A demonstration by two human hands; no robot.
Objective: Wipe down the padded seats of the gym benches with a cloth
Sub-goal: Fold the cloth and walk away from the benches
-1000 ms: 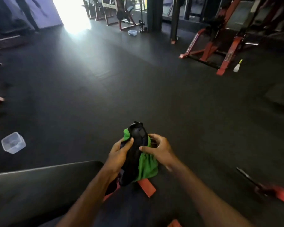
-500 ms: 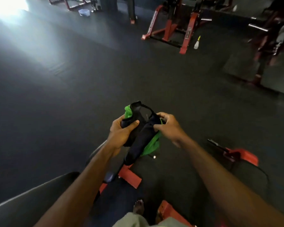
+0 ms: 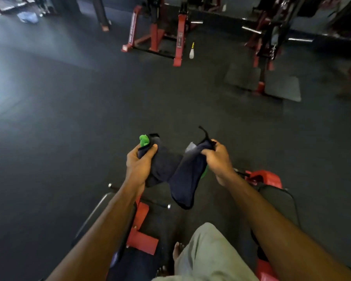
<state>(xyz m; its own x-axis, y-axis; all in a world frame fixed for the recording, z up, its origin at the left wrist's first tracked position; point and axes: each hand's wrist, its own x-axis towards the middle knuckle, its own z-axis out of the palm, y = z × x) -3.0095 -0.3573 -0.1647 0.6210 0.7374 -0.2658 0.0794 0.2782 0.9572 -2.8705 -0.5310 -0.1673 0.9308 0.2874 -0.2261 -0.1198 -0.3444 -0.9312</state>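
Now I hold the cloth [image 3: 176,173] stretched between both hands over the dark floor [image 3: 69,122].

Ahead, wide open floor runs far to the red machine frames [image 3: 156,37] and a small white bottle [image 3: 191,52]; near me red bench legs [image 3: 140,236] crowd the bottom edge. My left hand [image 3: 139,167] has its fingers [image 3: 150,152] curled round the cloth's left end, green showing above; my right hand [image 3: 218,161] clamps the right end, the dark middle sagging between them.
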